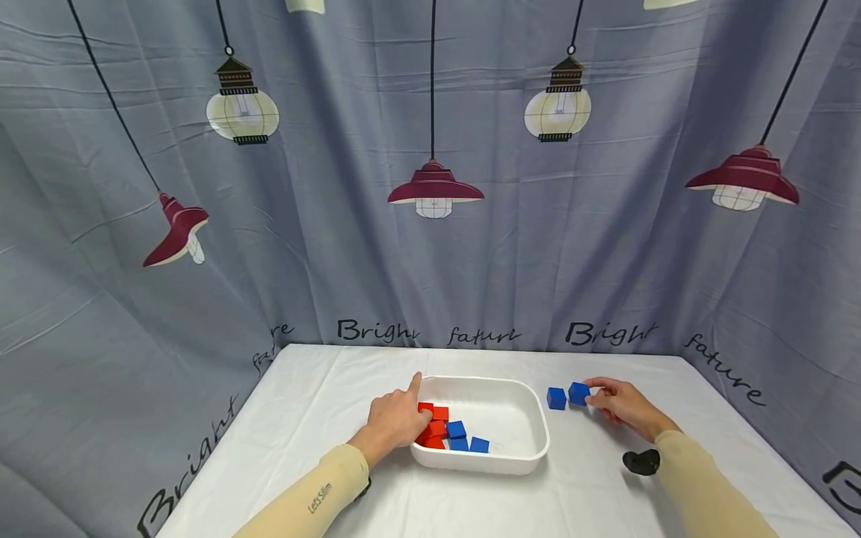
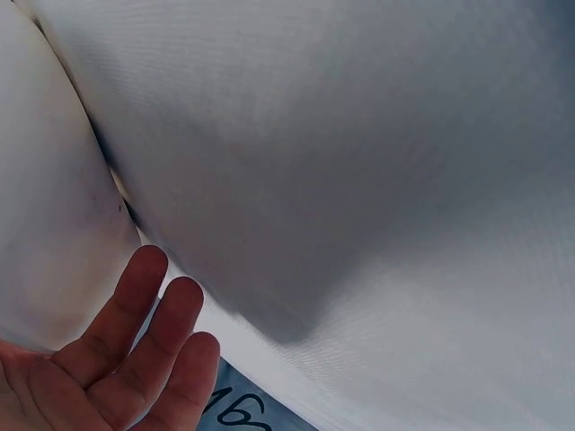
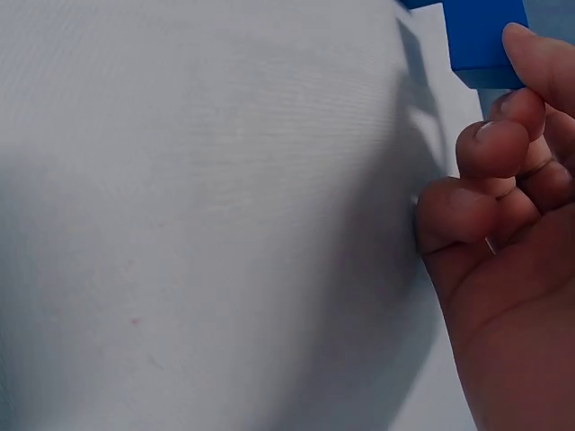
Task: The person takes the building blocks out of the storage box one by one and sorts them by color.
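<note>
In the head view a white plastic tray (image 1: 480,463) stands on the table, with several red cubes (image 1: 437,430) at its left end and three blue cubes (image 1: 456,430) beside them. My left hand (image 1: 397,417) grips the tray's left rim, thumb inside and the other fingers outside. In the left wrist view three fingers (image 2: 184,310) lie close to the tray's outer wall (image 2: 54,224). Right of the tray, my right hand (image 1: 622,407) pinches a blue cube (image 3: 485,40) between thumb and fingertips. Another blue cube (image 1: 556,398) sits just left of it on the table.
A white cloth (image 1: 585,493) covers the table. Behind it and at both sides hangs a grey-blue curtain (image 1: 363,254) printed with lamps and lettering. A black wrist device (image 1: 641,462) is on the right forearm.
</note>
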`<state>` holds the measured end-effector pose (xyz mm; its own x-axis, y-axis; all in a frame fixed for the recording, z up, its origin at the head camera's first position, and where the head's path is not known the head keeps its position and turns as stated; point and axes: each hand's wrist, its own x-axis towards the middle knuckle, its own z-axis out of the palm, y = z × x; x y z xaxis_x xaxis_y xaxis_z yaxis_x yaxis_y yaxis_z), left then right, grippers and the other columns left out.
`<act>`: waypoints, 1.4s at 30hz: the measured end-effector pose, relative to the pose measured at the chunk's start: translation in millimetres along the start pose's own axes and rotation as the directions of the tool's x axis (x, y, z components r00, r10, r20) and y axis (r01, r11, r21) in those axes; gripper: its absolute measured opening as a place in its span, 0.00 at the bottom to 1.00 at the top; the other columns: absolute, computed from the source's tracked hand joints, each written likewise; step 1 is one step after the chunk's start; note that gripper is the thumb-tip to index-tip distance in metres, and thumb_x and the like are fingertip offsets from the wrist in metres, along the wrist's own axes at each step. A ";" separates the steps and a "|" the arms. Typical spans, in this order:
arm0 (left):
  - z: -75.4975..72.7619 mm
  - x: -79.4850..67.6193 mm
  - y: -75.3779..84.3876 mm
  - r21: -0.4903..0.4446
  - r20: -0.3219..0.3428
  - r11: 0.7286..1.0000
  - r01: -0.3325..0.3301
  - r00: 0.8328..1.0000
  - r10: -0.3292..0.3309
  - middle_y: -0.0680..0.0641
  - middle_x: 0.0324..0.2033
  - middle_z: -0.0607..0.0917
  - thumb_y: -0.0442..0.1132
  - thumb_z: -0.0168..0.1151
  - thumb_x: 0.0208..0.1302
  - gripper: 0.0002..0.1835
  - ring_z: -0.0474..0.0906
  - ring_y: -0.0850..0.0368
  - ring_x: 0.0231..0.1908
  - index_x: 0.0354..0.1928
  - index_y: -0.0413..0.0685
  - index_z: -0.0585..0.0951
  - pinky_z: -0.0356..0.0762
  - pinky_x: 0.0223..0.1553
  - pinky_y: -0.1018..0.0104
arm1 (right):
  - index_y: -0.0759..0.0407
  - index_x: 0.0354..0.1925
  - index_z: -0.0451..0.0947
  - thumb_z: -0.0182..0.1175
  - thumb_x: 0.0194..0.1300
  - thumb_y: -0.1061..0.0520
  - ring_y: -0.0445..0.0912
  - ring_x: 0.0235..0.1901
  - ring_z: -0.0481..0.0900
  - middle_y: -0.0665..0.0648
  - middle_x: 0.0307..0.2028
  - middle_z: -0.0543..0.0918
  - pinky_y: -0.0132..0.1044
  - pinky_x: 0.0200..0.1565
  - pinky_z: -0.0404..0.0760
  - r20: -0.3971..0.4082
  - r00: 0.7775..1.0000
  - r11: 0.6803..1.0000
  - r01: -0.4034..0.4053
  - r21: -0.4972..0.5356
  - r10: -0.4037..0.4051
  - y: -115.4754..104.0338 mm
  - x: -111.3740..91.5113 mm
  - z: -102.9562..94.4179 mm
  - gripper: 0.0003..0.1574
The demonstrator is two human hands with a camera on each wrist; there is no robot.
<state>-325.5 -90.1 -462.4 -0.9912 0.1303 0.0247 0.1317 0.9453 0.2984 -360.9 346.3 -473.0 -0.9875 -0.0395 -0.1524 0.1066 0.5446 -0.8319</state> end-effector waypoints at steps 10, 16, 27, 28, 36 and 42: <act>0.9 2.1 -0.5 0.000 -0.001 1.000 0.008 1.000 -0.008 0.49 0.26 0.80 0.53 0.56 0.65 0.41 0.75 0.51 0.31 0.78 0.50 0.59 0.76 0.42 0.52 | 0.66 0.65 0.70 0.63 0.67 0.56 0.45 0.19 0.66 0.52 0.22 0.71 0.35 0.24 0.65 -0.016 1.000 0.996 -0.011 -0.088 0.009 2.9 2.2 7.7 0.32; 1.4 2.5 -1.6 0.003 -0.009 1.000 -0.004 1.000 0.004 0.48 0.28 0.81 0.54 0.56 0.65 0.41 0.76 0.51 0.31 0.78 0.50 0.59 0.76 0.40 0.53 | 0.63 0.66 0.71 0.63 0.67 0.52 0.46 0.20 0.67 0.53 0.24 0.71 0.35 0.24 0.65 -0.007 1.000 0.990 -0.016 -0.139 0.015 3.1 4.0 10.3 0.33; 1.6 2.5 -1.5 0.000 -0.006 1.000 -0.005 1.000 0.005 0.48 0.28 0.81 0.53 0.57 0.64 0.41 0.76 0.51 0.30 0.78 0.50 0.59 0.76 0.39 0.53 | 0.61 0.66 0.72 0.65 0.66 0.50 0.48 0.24 0.69 0.55 0.27 0.72 0.36 0.26 0.67 -0.018 0.999 0.989 -0.037 -0.141 0.034 0.9 4.4 13.7 0.34; 1.9 2.6 -1.8 0.001 -0.007 1.000 -0.005 1.000 0.005 0.48 0.28 0.82 0.53 0.57 0.65 0.41 0.76 0.51 0.30 0.78 0.50 0.59 0.76 0.39 0.53 | 0.60 0.66 0.72 0.65 0.66 0.50 0.48 0.24 0.69 0.55 0.28 0.72 0.36 0.26 0.67 -0.019 0.999 0.989 -0.037 -0.140 0.035 1.0 4.1 14.3 0.34; 3.5 3.0 -2.7 0.005 -0.009 1.000 -0.003 1.000 0.003 0.47 0.31 0.83 0.54 0.57 0.65 0.41 0.77 0.51 0.31 0.77 0.51 0.60 0.77 0.40 0.53 | 0.59 0.67 0.72 0.65 0.66 0.50 0.47 0.22 0.68 0.55 0.25 0.73 0.35 0.25 0.66 -0.010 1.000 0.990 -0.021 -0.136 0.020 -0.7 0.3 14.1 0.34; 2.3 2.8 -1.5 0.007 -0.014 1.000 -0.006 1.000 0.006 0.47 0.31 0.83 0.53 0.57 0.65 0.41 0.77 0.51 0.31 0.77 0.50 0.60 0.77 0.40 0.53 | 0.59 0.68 0.71 0.67 0.65 0.49 0.47 0.20 0.67 0.54 0.23 0.72 0.36 0.25 0.65 -0.026 1.000 0.991 -0.003 -0.130 0.000 -2.0 1.0 13.0 0.37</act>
<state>-328.4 -90.5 -465.0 -0.9904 0.1323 0.0396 0.1381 0.9466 0.2914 -360.6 334.3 -478.4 -0.9903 -0.0176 -0.1378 0.0935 0.6492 -0.7548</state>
